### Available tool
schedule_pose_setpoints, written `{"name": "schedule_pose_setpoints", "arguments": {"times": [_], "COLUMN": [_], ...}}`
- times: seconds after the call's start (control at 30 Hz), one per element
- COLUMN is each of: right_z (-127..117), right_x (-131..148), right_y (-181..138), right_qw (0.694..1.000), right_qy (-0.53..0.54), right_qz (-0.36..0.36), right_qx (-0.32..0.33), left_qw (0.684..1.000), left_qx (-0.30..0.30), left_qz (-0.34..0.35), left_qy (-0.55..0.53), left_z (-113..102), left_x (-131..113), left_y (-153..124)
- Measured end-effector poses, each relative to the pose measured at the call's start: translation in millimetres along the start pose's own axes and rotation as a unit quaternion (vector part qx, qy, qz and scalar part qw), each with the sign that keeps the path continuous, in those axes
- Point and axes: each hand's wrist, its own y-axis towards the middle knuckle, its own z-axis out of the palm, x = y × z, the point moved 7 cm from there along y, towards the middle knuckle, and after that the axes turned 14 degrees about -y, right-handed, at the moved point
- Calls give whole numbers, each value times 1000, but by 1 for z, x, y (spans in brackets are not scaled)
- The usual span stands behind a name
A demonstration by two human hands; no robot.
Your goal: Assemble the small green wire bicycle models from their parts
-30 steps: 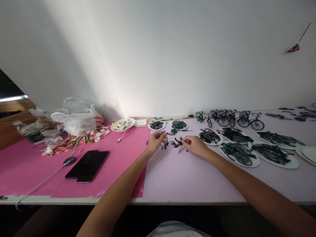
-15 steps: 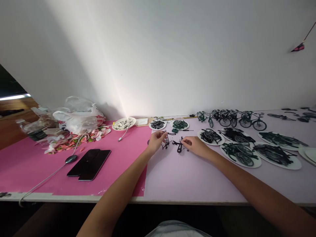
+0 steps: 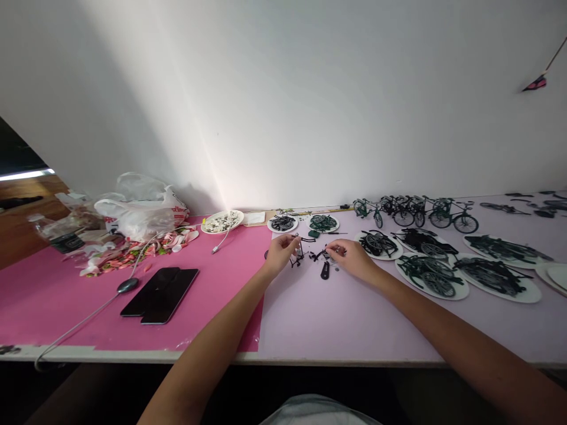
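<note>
My left hand (image 3: 282,251) is closed, thumb and fingers pinching a partly built black model bicycle (image 3: 296,258), most of which its fingers hide. To the right, my right hand (image 3: 349,255) is also closed in a pinch just above the table, its fingertips among small dark parts (image 3: 317,256); whatever they hold is too small to make out. Below those fingertips lies a flat black piece with a rounded end (image 3: 325,271). Behind the hands are a plate of black parts (image 3: 282,223) and a plate of green parts (image 3: 323,223).
Several plates of bicycle parts (image 3: 432,277) spread across the right side, with finished model bicycles (image 3: 452,217) standing behind. Leftward on the pink sheet (image 3: 221,295) are two dark phones or tablets (image 3: 159,295), a cable puck (image 3: 128,285), flower petals (image 3: 146,254) and a plastic bag (image 3: 142,209).
My right hand has shifted slightly, and the flat black piece has moved a little down, now apart from its fingertips. My left hand stays in place.
</note>
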Motion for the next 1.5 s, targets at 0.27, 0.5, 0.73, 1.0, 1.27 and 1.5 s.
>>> {"name": "schedule_pose_setpoints", "arguments": {"times": [0.27, 0.5, 0.73, 1.0, 1.27, 1.5], "right_z": [-14, -19, -24, -23, -19, -17], "right_x": [0, 13, 27, 36, 45, 45], "right_y": [-1, -5, -8, -12, -15, -15], "right_qw": [995, 988, 983, 979, 978, 979], "right_qy": [56, 84, 72, 68, 70, 83], "right_qz": [15, -51, -105, -133, -156, -155], "right_qx": [-83, -121, -134, -139, -122, -105], "left_qw": [1000, 1000, 998, 994, 990, 990], "left_qx": [-8, 25, 49, 84, 80, 94], "left_qz": [2, 0, 11, 31, 74, 76], "left_qy": [-11, -3, 24, 57, 91, 75], "left_z": [-1, 5, 8, 19, 23, 28], "left_x": [-1, -3, 2, 0, -3, -3], "left_y": [0, -3, -2, -6, -7, -9]}}
